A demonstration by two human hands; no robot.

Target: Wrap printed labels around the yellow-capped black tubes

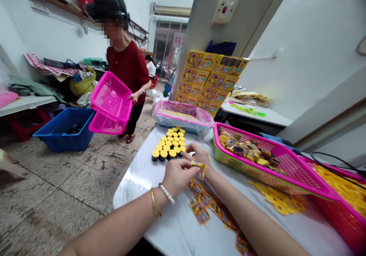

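Note:
My left hand [177,176] is closed in a pinch on a small printed card [201,170], yellow-brown and slightly blurred. Just beyond it, my right hand [200,157] reaches to the near right end of several small black jars with yellow lids [172,153], standing in rows on the white table [168,214]. Its thumb and fingers close on the side of one yellow-lidded jar [183,149]; the fingertips are partly hidden. Beneath my forearms lie several colourful printed cards [199,212], some overlapping.
A pink and green basket [274,180] of yellow pieces and wrapped items stands right, beside loose yellow rings [281,206]. A plastic-lined basket [183,124] is at the far table end, before stacked yellow boxes [200,82]. A person in red holds pink baskets [111,98] near a blue crate [67,134].

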